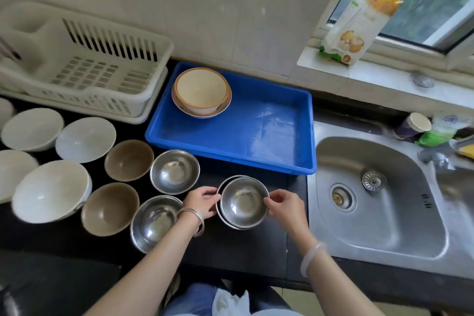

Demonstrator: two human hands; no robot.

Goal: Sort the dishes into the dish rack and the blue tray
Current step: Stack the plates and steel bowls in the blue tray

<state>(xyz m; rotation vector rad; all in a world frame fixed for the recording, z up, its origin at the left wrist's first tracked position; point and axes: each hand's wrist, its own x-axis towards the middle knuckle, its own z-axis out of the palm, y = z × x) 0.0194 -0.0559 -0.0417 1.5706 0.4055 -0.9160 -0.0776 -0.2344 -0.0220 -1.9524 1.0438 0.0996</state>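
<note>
Nested round stainless-steel bowls (243, 202), one set inside the other, are held between our two hands over the black worktop (243, 251), just in front of the near rim of the blue rectangular plastic tray (256, 159). We cannot tell whether they rest on the worktop or are lifted off it. Our left hand (202, 201) is at the left rim, its fingers (211, 194) curled and gripping the edge. Our right hand (284, 206) is at the right rim, its fingers (272, 199) pinching it. The bowls lie directly between the two sets of fingers, touching both.

In the far-left corner of the tray sit two stacked cream ceramic bowls with orange rims (201, 91). To the left of the tray, against the wall, stands the cream slatted plastic dish rack (84, 59).

Left of our hands, more dishes stand open side up on the worktop. One single steel bowl (175, 171) is just beyond our left hand and a second steel bowl (154, 223) is under our left wrist. Further left are two brown bowls (129, 160) (110, 209), then several white bowls (51, 191). To the right of the worktop is the stainless-steel sink (372, 195).
</note>
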